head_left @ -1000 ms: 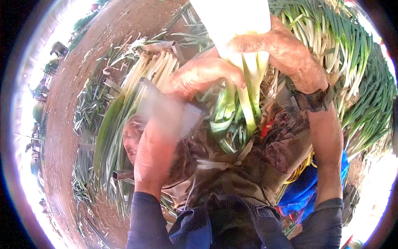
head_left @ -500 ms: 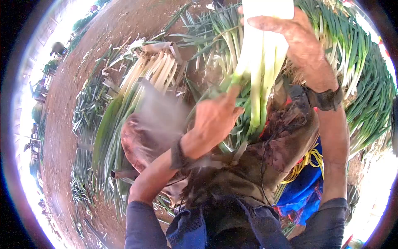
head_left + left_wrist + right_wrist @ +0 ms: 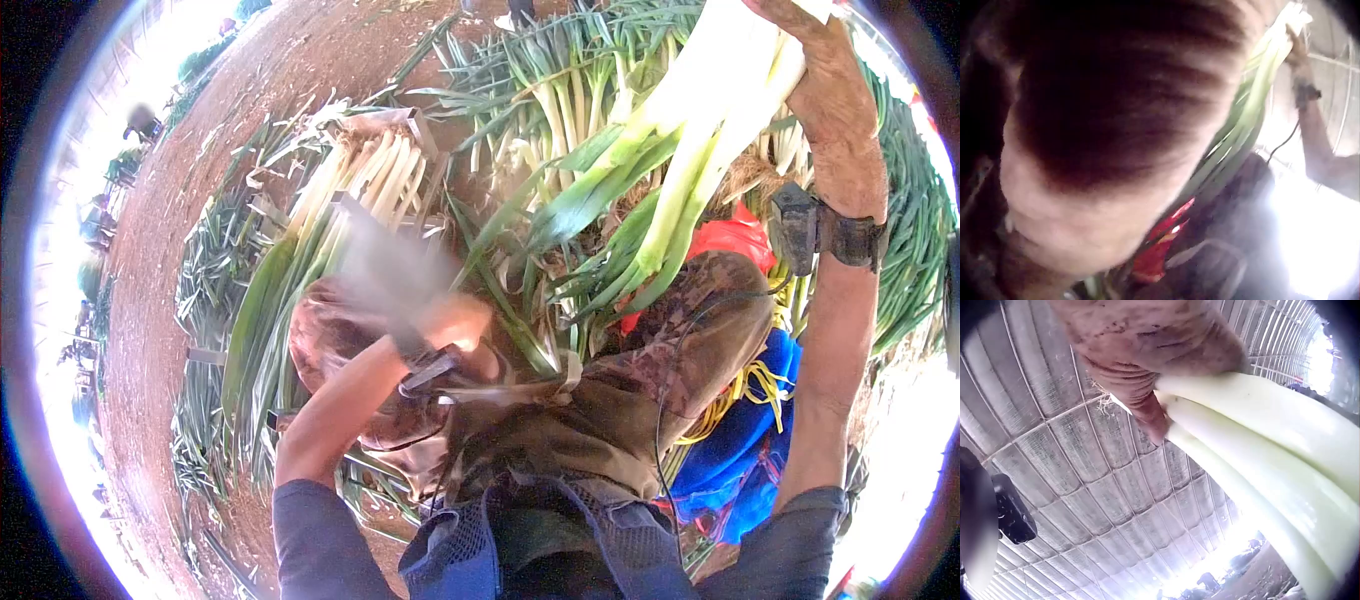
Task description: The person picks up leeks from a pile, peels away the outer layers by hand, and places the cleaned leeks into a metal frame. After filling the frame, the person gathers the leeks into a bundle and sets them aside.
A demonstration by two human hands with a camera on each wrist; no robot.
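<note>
My right hand (image 3: pixel 836 92), raised at the upper right of the head view, grips a bunch of thick leeks (image 3: pixel 690 160). Their green tops hang down to the left, over my right knee. In the right wrist view the fingers (image 3: pixel 1155 422) wrap the white stalks (image 3: pixel 1260 444) near the root end. My left hand (image 3: pixel 462 322) is low over my left thigh, bent inward at the wrist and partly blurred. Seen from the left wrist, the hand (image 3: pixel 1085 212) fills much of the view in shadow; I cannot tell whether it holds anything.
Left of my legs, leeks (image 3: pixel 385 165) lie in a metal frame (image 3: pixel 420 125). More leeks (image 3: pixel 560 95) lie ahead and at the right. A blue cloth (image 3: pixel 735 445) with yellow cords (image 3: pixel 740 400) is by my right thigh. Cut leaves litter the dirt floor (image 3: pixel 330 60).
The right hand has carried the leeks up and to the right, and their tops now swing out leftward. My left hand has left the stalks and come back to my left thigh.
</note>
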